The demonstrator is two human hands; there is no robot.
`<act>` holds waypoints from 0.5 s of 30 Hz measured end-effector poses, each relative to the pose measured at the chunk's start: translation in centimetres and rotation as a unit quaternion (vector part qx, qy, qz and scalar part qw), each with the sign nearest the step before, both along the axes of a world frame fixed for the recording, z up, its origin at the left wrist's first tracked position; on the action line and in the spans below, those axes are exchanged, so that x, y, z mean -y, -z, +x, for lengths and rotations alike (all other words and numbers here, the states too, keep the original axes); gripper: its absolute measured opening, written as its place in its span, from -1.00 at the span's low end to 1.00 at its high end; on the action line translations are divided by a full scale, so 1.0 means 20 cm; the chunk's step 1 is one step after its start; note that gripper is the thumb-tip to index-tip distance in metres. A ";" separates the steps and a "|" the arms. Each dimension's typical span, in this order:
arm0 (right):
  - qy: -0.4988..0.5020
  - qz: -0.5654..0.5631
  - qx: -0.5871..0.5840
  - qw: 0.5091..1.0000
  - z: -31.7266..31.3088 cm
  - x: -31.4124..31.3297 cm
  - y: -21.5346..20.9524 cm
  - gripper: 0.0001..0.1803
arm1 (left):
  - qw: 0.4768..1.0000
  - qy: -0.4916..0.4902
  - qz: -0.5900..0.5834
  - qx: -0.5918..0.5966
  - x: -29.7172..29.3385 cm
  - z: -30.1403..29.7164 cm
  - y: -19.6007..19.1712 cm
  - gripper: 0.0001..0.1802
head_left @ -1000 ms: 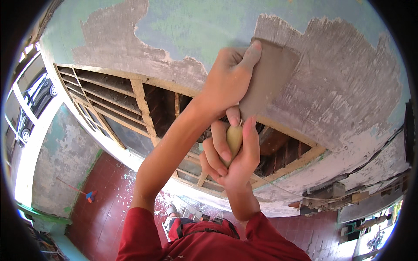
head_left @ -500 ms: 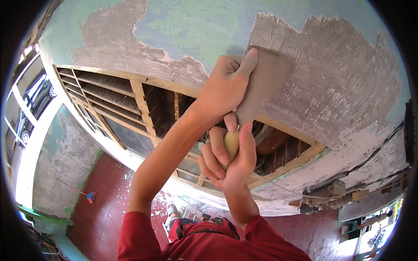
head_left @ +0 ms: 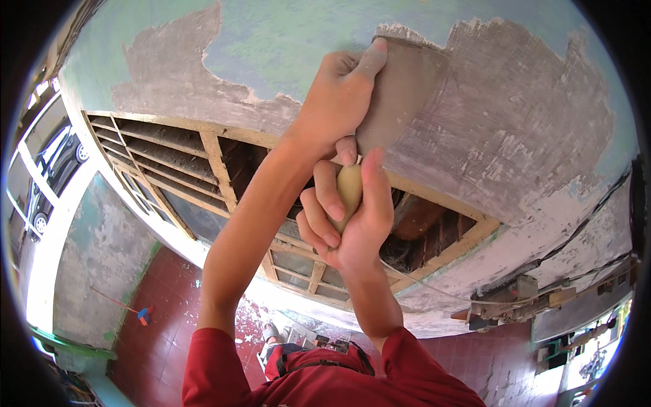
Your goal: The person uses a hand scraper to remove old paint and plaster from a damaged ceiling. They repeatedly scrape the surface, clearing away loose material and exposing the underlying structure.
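A broad scraper (head_left: 401, 91) with a grey blade and a pale yellowish handle lies against the wall (head_left: 522, 102). My right hand (head_left: 352, 210) is wrapped round the handle, its thumb pointing up along it. My left hand (head_left: 339, 98) grips the blade's left side, thumb along the edge near the top, one fingertip low by the handle. Its other fingers are hidden. The blade's top edge meets the ragged border where green paint (head_left: 291, 41) gives way to bare grey-brown plaster.
Below the bare plaster runs a wooden vent frame (head_left: 213, 156) with dark slats and openings. A cable and a wooden ledge (head_left: 515, 298) are at the right. Paint flakes litter the red tiled floor (head_left: 163, 292), where a broom (head_left: 144, 315) lies. A car (head_left: 54, 169) stands outside at left.
Both hands have moved up and slightly left with the scraper. Its blade now reaches higher, up to the ragged paint border.
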State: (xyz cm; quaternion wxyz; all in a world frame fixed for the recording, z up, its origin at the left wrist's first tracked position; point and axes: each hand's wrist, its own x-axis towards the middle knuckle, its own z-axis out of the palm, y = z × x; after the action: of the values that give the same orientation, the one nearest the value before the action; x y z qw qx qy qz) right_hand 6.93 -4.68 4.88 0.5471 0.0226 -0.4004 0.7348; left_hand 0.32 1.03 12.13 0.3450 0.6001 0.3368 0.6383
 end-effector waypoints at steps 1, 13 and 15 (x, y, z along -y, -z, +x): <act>-0.003 0.012 0.006 1.000 0.00 0.00 0.01 -0.59 | 1.000 -0.009 -0.025 -0.010 0.02 0.00 -0.01 -0.47; -0.034 0.010 0.020 0.999 0.04 0.02 0.01 -0.58 | 0.999 -0.035 0.026 0.003 -0.06 0.00 0.06 -0.49; -0.034 0.021 0.022 0.999 0.06 0.00 0.02 -0.58 | 0.999 -0.016 0.034 0.004 -0.07 0.00 0.02 -0.49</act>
State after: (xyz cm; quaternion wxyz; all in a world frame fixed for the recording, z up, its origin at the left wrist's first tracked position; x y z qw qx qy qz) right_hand 8.04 -4.66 4.47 0.5119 0.0311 -0.4265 0.7450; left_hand 0.31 2.33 11.65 0.3149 0.6036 0.3230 0.6574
